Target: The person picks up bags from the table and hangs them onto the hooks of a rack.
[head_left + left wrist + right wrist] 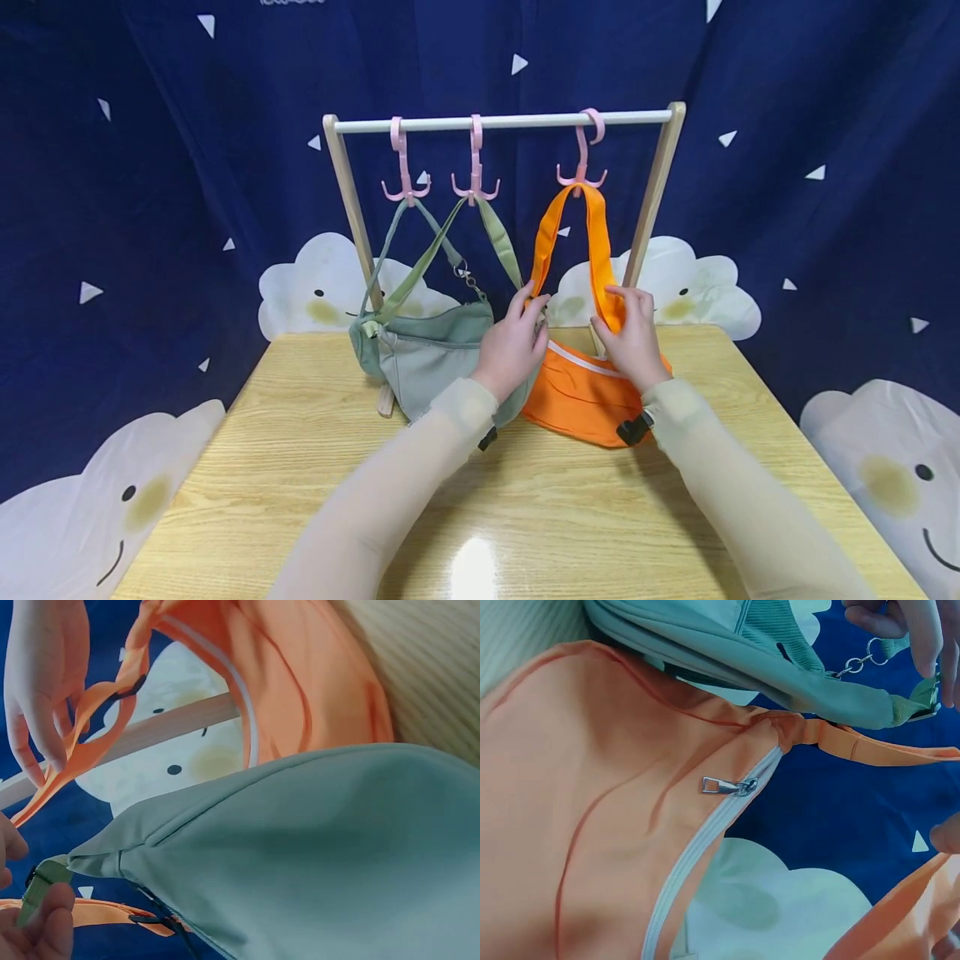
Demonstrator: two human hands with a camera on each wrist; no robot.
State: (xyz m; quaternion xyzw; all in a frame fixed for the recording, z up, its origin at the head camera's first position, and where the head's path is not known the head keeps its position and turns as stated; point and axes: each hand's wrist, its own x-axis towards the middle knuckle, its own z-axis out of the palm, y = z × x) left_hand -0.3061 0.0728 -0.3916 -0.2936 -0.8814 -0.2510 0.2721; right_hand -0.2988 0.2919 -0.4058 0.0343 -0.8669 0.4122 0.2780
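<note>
On the right pink hook (581, 173), an orange shoulder bag (573, 400) hangs by its wide strap (597, 229). My right hand (633, 333) grips the right side of that strap, above the bag. A pale green bag (431, 375) hangs from the middle hook (476, 179) and overlaps the orange bag's left end. My left hand (513, 343) pinches the green strap (46, 889) near its buckle at the bag's upper right corner. In the right wrist view, the orange bag's white zipper (705, 840) and metal pull (724, 785) show.
A rack with a white rod (525, 122) and wooden posts (656, 196) stands at the back of the wooden table (300, 467). Behind the pale green bag, a darker green bag (363, 350) with a chain-linked strap hangs from the left hook (405, 179). A blue curtain (187, 167) hangs behind.
</note>
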